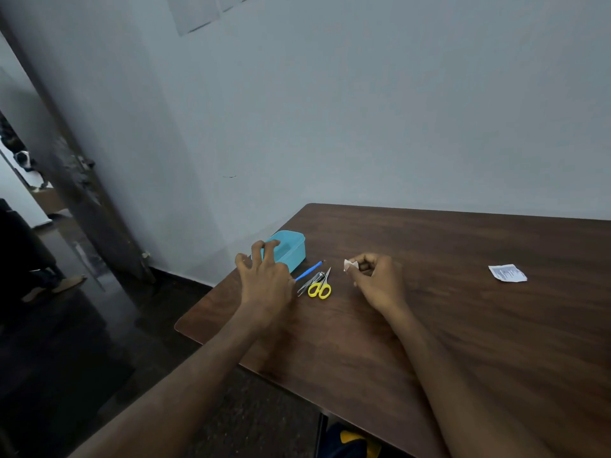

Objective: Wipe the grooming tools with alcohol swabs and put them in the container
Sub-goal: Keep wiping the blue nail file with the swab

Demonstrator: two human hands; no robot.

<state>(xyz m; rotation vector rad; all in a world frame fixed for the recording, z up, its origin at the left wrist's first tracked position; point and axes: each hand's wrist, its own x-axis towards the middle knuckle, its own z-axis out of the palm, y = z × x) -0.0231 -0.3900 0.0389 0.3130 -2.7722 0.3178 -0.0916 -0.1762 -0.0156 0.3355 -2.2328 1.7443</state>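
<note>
Near the table's left corner, the left hand [264,276] hovered with fingers spread and loosely bent, holding nothing, its fingertips over the near rim of the box [291,251]; whether they touched it could not be told. The right hand [377,279] was curled, pinching a small white swab [350,265] between thumb and forefinger, held just above the table [429,325]. Between the two hands lay the tools in a tight cluster: a blue stick [309,271] angled toward the box, a clipper [316,278], what looked like tweezers [304,287], and yellow scissors [320,287], the metal pieces overlapping or touching one another. The box stood open just beyond them, and nothing could be seen inside it from this angle. The step in hand seemed to be choosing a tool to wipe. It would go best if the left hand lifted one piece cleanly from the heap, perhaps the blue stick lying nearest, and held it by one end so the swab could run its whole length. The tangle of scissors, clipper and tweezers was the main hindrance, since pulling one might drag the others. Well off to the right lay a torn wrapper [507,273].
</note>
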